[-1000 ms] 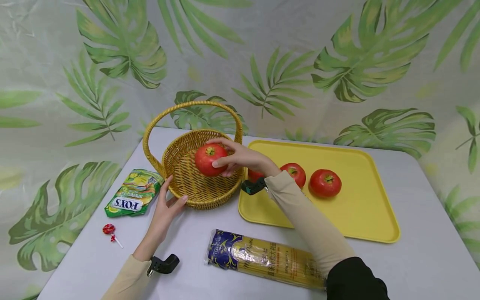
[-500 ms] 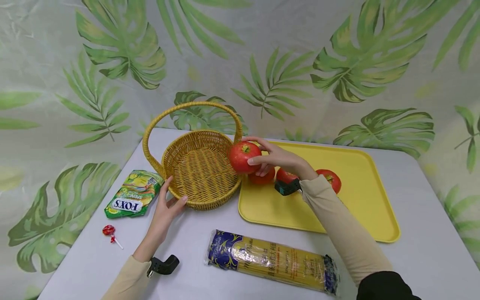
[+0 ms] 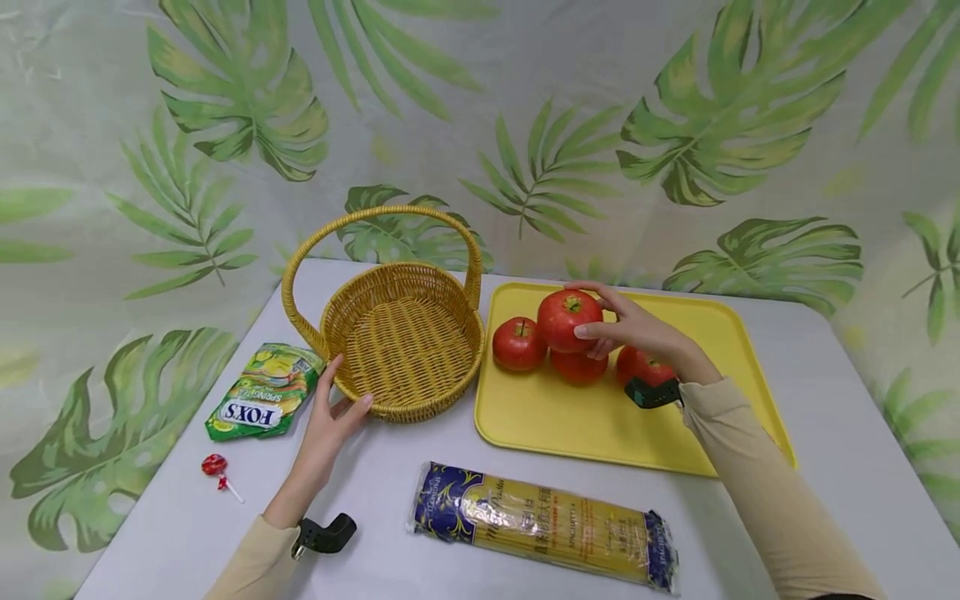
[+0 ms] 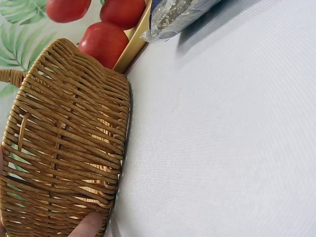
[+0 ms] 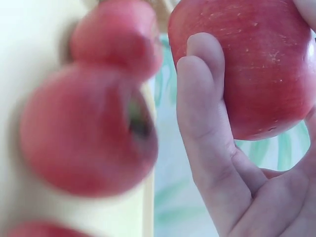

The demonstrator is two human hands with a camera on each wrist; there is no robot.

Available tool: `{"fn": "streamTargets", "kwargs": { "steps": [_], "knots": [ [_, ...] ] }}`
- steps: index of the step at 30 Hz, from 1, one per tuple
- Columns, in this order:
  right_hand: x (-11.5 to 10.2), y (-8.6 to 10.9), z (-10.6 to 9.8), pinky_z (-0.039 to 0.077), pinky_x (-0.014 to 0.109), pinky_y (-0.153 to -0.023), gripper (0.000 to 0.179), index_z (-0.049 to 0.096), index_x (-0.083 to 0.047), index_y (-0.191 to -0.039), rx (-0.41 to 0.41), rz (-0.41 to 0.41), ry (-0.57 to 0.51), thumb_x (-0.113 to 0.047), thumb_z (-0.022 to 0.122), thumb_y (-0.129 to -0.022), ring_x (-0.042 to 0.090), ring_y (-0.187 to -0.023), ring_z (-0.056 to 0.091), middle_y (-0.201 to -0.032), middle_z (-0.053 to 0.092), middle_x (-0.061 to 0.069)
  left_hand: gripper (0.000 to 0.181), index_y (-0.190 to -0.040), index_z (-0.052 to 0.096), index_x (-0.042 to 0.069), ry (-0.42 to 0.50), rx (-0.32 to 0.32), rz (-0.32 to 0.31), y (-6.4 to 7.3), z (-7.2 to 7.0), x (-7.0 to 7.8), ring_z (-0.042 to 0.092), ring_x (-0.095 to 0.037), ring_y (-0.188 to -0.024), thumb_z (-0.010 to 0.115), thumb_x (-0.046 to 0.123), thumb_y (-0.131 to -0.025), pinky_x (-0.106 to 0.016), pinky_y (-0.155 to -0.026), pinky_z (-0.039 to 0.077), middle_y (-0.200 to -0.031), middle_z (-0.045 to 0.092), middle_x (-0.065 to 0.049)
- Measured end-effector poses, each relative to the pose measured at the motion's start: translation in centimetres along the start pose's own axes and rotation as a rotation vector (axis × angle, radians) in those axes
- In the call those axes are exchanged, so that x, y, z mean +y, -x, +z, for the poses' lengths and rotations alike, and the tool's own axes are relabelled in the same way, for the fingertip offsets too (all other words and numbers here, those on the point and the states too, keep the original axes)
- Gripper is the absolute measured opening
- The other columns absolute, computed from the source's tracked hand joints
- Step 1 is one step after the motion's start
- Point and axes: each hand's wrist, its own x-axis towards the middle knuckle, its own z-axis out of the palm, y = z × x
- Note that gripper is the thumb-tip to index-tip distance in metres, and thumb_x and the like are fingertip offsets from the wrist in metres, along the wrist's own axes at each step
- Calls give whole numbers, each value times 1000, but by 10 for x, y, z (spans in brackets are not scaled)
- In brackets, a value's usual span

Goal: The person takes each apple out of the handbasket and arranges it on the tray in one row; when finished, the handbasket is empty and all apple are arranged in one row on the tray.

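Note:
In the head view my right hand (image 3: 637,329) holds a red apple (image 3: 564,312) over the left part of the yellow tray (image 3: 555,425). In the right wrist view, fingers (image 5: 197,89) lie along that apple. Three more apples sit on the tray: one at the left (image 3: 520,343), one partly behind the held apple (image 3: 577,368), one partly covered by the right wrist (image 3: 645,367). My left hand (image 3: 330,429) grips the near left side of the wicker basket (image 3: 405,408), thumb at the rim. A fingertip (image 4: 89,226) shows against the woven wall in the left wrist view.
A green FOX'S bag (image 3: 262,392) lies left of the basket, and a red lollipop (image 3: 215,467) is in front of it. A spaghetti packet (image 3: 543,525) lies along the near side. A leaf-print cloth (image 3: 525,125) hangs behind the white table (image 3: 382,508).
My right hand has carried the apple rightward from over the basket to over the tray. The basket and my left hand have stayed in place.

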Motion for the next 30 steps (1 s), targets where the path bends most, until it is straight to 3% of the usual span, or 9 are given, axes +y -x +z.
{"fn": "streamTargets", "kwargs": {
  "steps": [7, 17, 26, 30],
  "knots": [
    [19, 33, -25, 55, 46, -73, 65, 26, -22, -149, 74, 31, -3, -22, 62, -94, 48, -82, 62, -136, 34, 23, 76, -155, 8, 22, -6, 5, 0, 1, 0, 0, 24, -43, -136, 56, 13, -97, -15, -86, 45, -157, -3, -8],
    [53, 84, -62, 57, 42, -70, 61, 22, -27, -150, 176, 30, -3, -16, 53, -99, 37, -77, 66, -129, 35, 26, 76, -155, 8, 23, -17, 5, -6, 0, 0, 1, 25, -42, -135, 57, 14, -97, -16, -86, 44, -157, -2, -7],
    [81, 121, -86, 57, 36, -67, 55, 26, -35, -146, 283, 45, 12, -12, 48, -101, 33, -74, 67, -108, 51, 3, 76, -155, 8, 26, -16, 8, -13, 1, 0, 1, 24, -41, -136, 57, 14, -97, -17, -87, 44, -157, -3, -6],
    [92, 132, -88, 57, 36, -68, 53, 27, -36, -143, 295, 66, 10, -13, 49, -101, 34, -75, 67, -108, 51, 4, 76, -154, 8, 28, -19, 6, -23, 1, 0, 1, 24, -41, -136, 57, 14, -97, -18, -88, 44, -157, -3, -6]
  ]
}}
